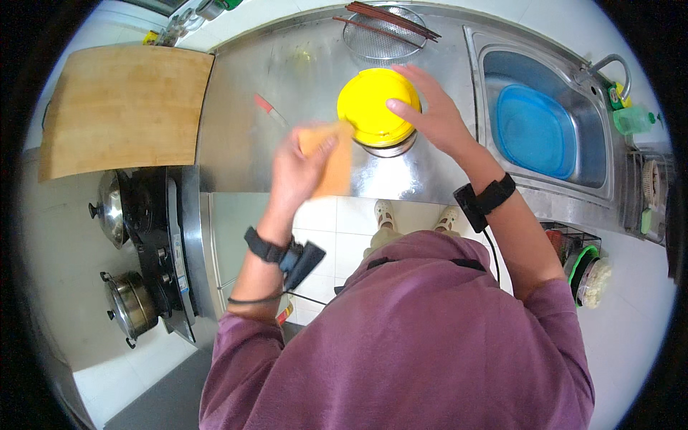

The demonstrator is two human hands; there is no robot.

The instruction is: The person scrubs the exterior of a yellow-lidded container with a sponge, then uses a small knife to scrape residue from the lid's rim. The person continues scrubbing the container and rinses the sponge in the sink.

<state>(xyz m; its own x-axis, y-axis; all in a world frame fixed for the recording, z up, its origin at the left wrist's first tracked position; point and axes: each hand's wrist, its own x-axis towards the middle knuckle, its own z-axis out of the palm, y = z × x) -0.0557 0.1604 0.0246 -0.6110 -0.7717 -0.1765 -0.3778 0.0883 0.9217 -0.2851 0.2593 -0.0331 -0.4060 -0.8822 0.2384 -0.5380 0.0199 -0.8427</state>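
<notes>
A round container with a yellow plastic lid (376, 105) and a shiny metal-looking side stands on the stainless steel counter (242, 145). My left hand (303, 161) grips a flat orange cloth or sponge sheet (333, 166), its upper corner beside the lid's lower left edge; it is slightly blurred. Over the right side of the lid is my right hand (430, 113), fingers apart, holding nothing; whether the thumb touches the lid I cannot tell. To the left lies a small knife with a red handle (263, 103), partly hidden near my left hand.
Behind the container, brown chopsticks (395, 21) lie across a round wire mesh strainer (371, 45). At right, a sink (586, 161) holds a blue plastic basin (535, 131). A wooden board (129, 107) lies at left, above a stove with a lidded pot (131, 303).
</notes>
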